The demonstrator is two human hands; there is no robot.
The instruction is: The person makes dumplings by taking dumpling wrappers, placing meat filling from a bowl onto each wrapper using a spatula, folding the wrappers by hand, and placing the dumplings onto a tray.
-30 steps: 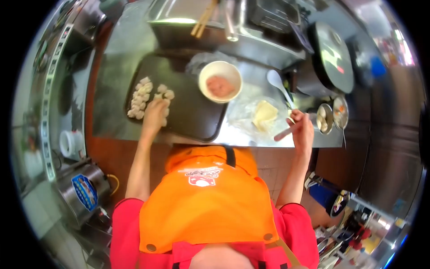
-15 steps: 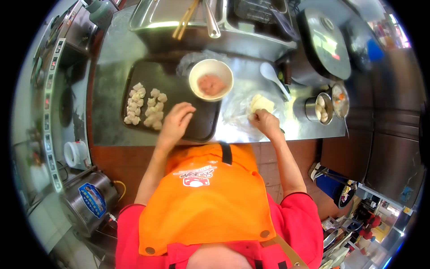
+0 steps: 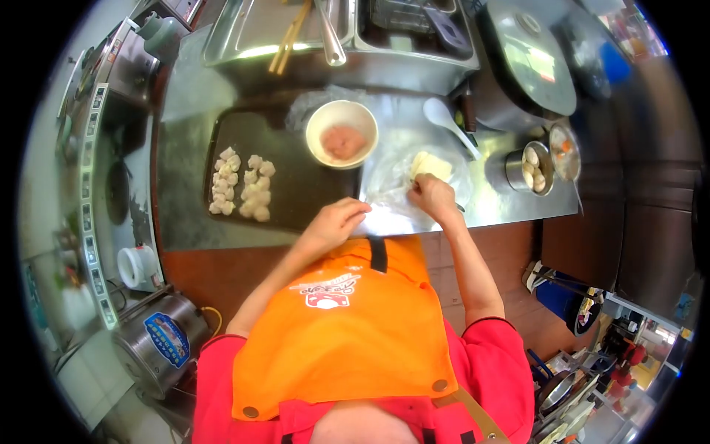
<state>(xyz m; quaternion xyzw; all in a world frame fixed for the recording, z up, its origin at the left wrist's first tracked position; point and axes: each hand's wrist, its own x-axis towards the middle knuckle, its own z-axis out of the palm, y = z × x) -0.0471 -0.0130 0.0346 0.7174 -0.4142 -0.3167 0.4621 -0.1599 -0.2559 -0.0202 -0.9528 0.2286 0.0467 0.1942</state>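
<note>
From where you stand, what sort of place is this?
Probably a restaurant kitchen: a steel counter holds a tray of small dumplings and a bowl of pink filling.

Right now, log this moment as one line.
left hand: by tray's near-right corner | right hand: at pale sheets | bowl: pink mixture inside | dumplings: two rows, tray's left side
</note>
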